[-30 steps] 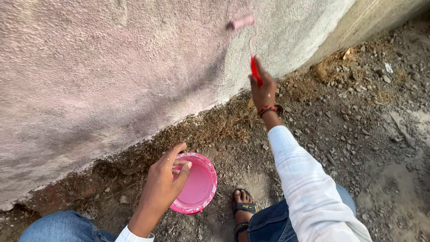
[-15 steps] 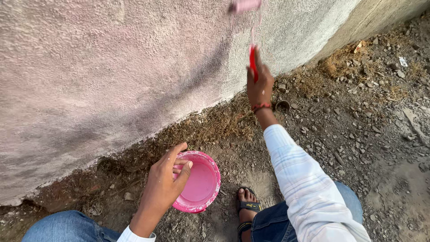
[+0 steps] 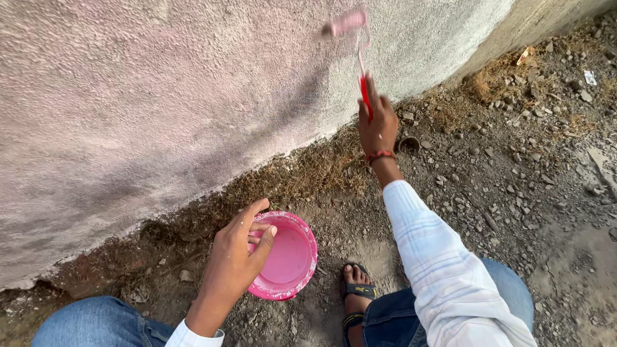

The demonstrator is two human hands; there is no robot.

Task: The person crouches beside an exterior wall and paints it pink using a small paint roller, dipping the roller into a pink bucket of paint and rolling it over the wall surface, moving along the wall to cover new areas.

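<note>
My right hand [image 3: 378,125] grips the red handle of a small paint roller [image 3: 347,23], whose pink head rests against the rough wall [image 3: 160,96] up high. The wall is coated pale pink across its left and middle part. My left hand [image 3: 239,256] holds the near rim of a round pink bowl of pink paint [image 3: 290,257], thumb and fingers over the edge. The bowl stands on the dirt at the wall's foot. A red thread band circles my right wrist.
Stony, dusty ground [image 3: 514,173] stretches to the right, with dry grass along the wall's base. My sandalled foot [image 3: 355,289] and blue-jeaned knees sit close under the bowl. A small round hole [image 3: 409,144] lies in the dirt beside my right wrist.
The roller moved up the wall and has come back down slightly, with its head shifted a little left. My left hand stays on the bowl's rim.
</note>
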